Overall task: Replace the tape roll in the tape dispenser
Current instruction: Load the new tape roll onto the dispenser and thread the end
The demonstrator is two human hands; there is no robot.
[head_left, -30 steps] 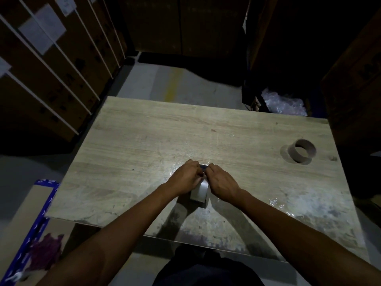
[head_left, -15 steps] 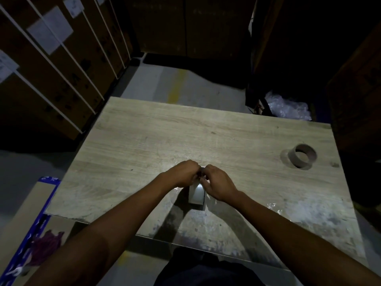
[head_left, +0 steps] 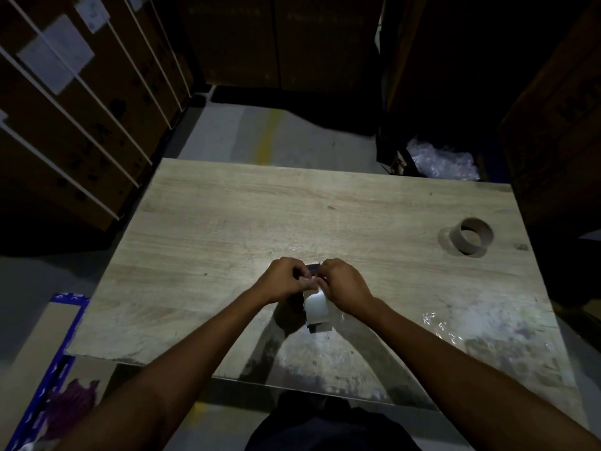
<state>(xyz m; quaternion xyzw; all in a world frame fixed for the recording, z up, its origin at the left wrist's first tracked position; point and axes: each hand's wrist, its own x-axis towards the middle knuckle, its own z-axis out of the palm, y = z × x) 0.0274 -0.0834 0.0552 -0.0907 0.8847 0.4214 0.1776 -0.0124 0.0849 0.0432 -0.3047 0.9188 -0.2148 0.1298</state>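
While both forearms reach in from the near edge of the wooden table (head_left: 208,229), the tape dispenser (head_left: 317,309) sits just beyond that edge with a pale strip of tape showing along its top. The left hand (head_left: 282,281) and right hand (head_left: 344,283) meet over its far end, fingers pinched together on what looks like the tape's free end at a dark front piece, though dim light hides the exact grip. If the tape slips from the pinch, it would likely stick back on the roll or fold onto itself. Farther right, well apart, an empty cardboard core (head_left: 471,236) stands on the table; a clear plastic scrap (head_left: 437,323) lies nearer.
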